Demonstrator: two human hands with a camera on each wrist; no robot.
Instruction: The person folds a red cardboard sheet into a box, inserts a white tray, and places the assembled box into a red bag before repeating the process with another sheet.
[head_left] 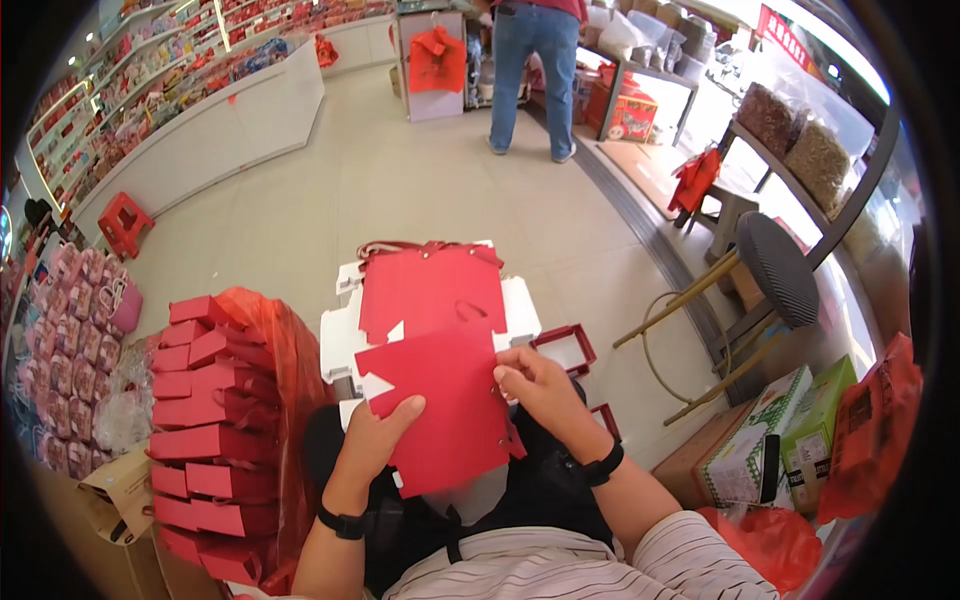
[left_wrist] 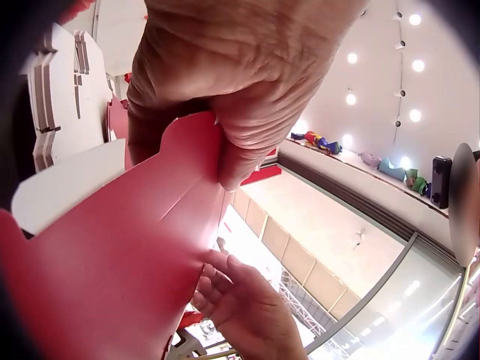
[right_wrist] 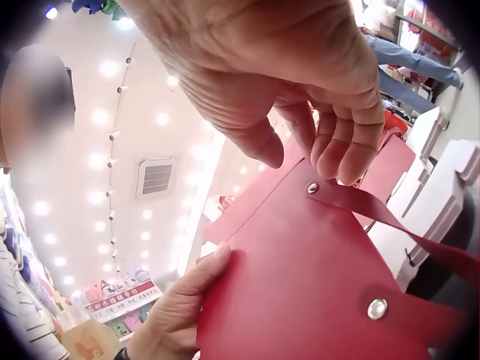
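Observation:
A flat red gift box (head_left: 440, 400) with a riveted strap handle is held over the person's lap. At its left edge my left hand (head_left: 378, 438) grips it, thumb on top and fingers hidden beneath. My right hand (head_left: 545, 390) pinches the opposite edge beside a metal rivet, fingers curled; in the right wrist view its fingertips are right at the rivet (right_wrist: 313, 188). The red strap (right_wrist: 397, 217) runs loose from there to a second rivet (right_wrist: 377, 308). Just beyond lies another flat red gift box (head_left: 430, 290), on top of white die-cut card pieces (head_left: 345, 335).
Made-up red boxes (head_left: 215, 440) are stacked at the left beside a red plastic bag (head_left: 295, 350). Cartons (head_left: 755, 440) and a round-topped stool (head_left: 775, 270) stand at the right. Red open frames (head_left: 570, 350) lie near the right hand. Farther off a person (head_left: 535, 70) stands.

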